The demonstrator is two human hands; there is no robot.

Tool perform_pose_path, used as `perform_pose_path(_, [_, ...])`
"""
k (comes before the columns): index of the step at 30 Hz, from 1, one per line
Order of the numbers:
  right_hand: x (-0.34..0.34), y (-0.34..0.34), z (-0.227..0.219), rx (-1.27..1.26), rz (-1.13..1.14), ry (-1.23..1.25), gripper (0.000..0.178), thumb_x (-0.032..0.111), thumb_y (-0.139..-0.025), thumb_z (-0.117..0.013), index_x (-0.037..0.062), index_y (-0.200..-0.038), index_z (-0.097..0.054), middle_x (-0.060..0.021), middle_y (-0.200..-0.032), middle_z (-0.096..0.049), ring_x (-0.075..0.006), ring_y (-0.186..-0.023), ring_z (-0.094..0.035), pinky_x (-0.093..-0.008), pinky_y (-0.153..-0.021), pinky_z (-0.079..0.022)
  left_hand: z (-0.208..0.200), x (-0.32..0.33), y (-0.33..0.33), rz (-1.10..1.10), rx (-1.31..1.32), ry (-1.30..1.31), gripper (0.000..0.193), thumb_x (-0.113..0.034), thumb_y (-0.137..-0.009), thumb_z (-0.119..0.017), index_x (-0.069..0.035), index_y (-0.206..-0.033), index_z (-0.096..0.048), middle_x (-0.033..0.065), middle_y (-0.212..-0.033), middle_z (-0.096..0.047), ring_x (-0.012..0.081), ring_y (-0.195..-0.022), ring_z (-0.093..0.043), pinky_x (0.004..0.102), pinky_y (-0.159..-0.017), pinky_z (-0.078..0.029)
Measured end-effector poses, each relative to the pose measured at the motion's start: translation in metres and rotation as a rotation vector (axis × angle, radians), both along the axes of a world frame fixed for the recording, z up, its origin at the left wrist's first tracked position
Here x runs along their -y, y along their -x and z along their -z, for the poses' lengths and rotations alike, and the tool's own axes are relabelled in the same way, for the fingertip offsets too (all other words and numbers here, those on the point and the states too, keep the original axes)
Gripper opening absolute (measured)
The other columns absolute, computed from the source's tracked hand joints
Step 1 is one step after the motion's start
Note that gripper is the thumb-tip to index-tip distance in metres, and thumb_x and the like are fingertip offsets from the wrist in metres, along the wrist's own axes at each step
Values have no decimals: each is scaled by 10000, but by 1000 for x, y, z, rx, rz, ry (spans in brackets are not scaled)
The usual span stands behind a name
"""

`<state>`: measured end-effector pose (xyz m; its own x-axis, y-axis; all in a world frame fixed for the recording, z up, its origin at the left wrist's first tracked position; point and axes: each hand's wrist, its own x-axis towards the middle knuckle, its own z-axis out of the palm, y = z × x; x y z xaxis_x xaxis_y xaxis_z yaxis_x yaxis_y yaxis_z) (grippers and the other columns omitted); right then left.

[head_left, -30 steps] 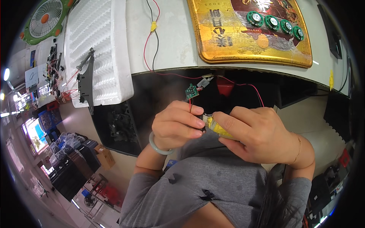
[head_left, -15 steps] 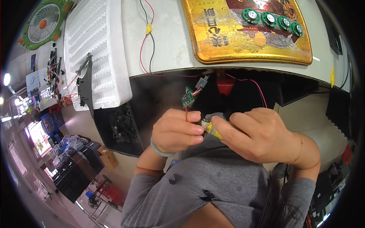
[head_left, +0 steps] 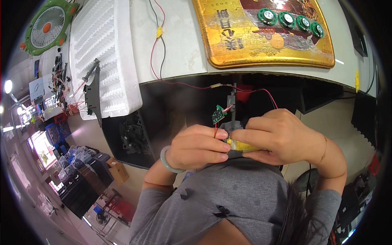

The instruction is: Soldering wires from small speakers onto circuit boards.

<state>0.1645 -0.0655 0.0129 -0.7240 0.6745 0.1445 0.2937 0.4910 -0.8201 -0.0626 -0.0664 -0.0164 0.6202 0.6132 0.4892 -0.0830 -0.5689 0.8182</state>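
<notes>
1. Thumb and forefinger of the right hand (head_left: 279, 134) pinch the small yellow-wrapped block (head_left: 245, 146), right of frame centre; grip lightly.
2. Left hand (head_left: 197, 145): fingers close together, whether pinching anything I cannot tell.
3. Avoid tugging the thin red wire (head_left: 215, 129) below the small green circuit board (head_left: 217, 116).

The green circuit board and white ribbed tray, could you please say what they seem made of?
Green circuit board: probably resin laminate, finish unclear, judging by its flat, speckled green face. White ribbed tray: likely matte plastic foam, given its thick, rounded edges.
</notes>
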Motion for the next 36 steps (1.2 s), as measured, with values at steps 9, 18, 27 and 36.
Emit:
perform_pose_path(9, [19,4,13,-162,109,47,354,199,-638,-659,80,-960,-572,-24,-641,-462,-178,-472,-482,-276,-423,-402,20,5,5,-438,-152,-26,409,-186,-668,-701,-19,-1001,-532,152,-988,-540,285,-873,-517,365,-764,-416])
perform_pose_path(18, [25,-3,21,-254,97,98,336,224,-649,-663,82,-947,-601,-18,-660,-503,-159,-467,-482,-259,-414,-385,21,-14,13,-17,-32,517,257,-137,-553,-759,-46,-754,-627,49,-744,-594,217,-792,-530,336,-745,-405])
perform_pose_path(27, [28,0,18,-249,35,124,305,230,-673,-646,97,-944,-605,-11,-656,-498,-145,-484,-500,-253,-416,-385,2,-15,23,-89,-53,349,216,-197,-504,-779,-119,-635,-626,-31,-597,-551,153,-623,-488,393,-789,-369])
perform_pose_path(36, [27,3,18,-286,19,95,297,233,-683,-636,87,-939,-604,-11,-650,-486,-137,-479,-495,-253,-410,-383,2,-11,27,-60,62,492,253,-226,-486,-788,-119,-649,-627,-34,-621,-549,159,-654,-467,381,-790,-359])
